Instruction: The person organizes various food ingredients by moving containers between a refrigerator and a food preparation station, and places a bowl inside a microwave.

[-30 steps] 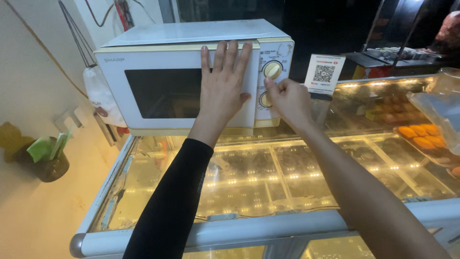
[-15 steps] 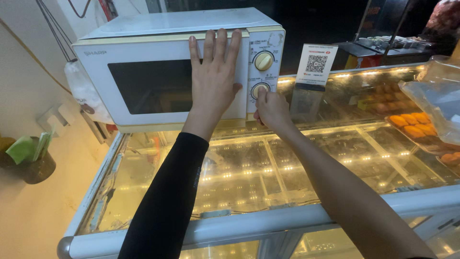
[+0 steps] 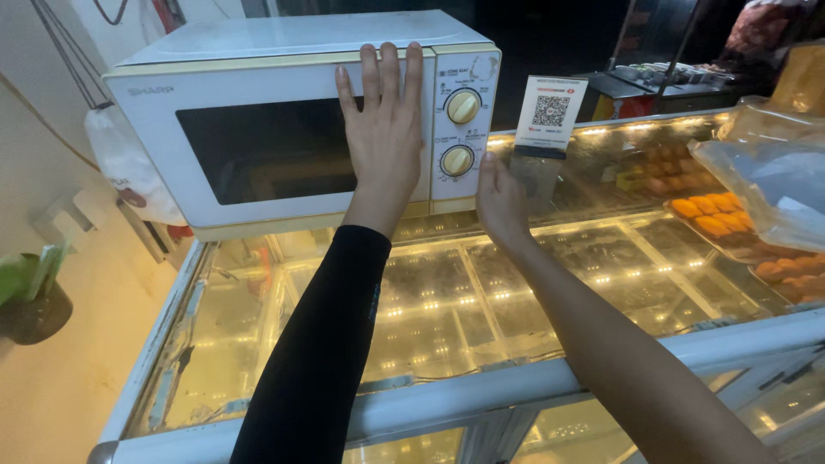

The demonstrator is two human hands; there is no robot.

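A white microwave oven [image 3: 249, 129] stands on top of a lit glass display counter [image 3: 447, 309]. My left hand [image 3: 384, 129], in a black sleeve, lies flat with fingers spread against the right edge of the oven's door. My right hand [image 3: 500, 199] hovers just right of the lower yellow dial [image 3: 456, 161], fingers loosely apart and off it, holding nothing. A second yellow dial [image 3: 464, 106] sits above the lower one on the control panel.
A small upright card with a square code [image 3: 550, 114] stands on the counter right of the oven. Orange pastries in clear wrap [image 3: 748, 223] lie at the right. A white bag [image 3: 125, 167] hangs left of the oven; a potted plant [image 3: 30, 296] sits at far left.
My right hand has dropped from the upper dial to the lower one and now come off it to the right. My left hand stays flat on the door.
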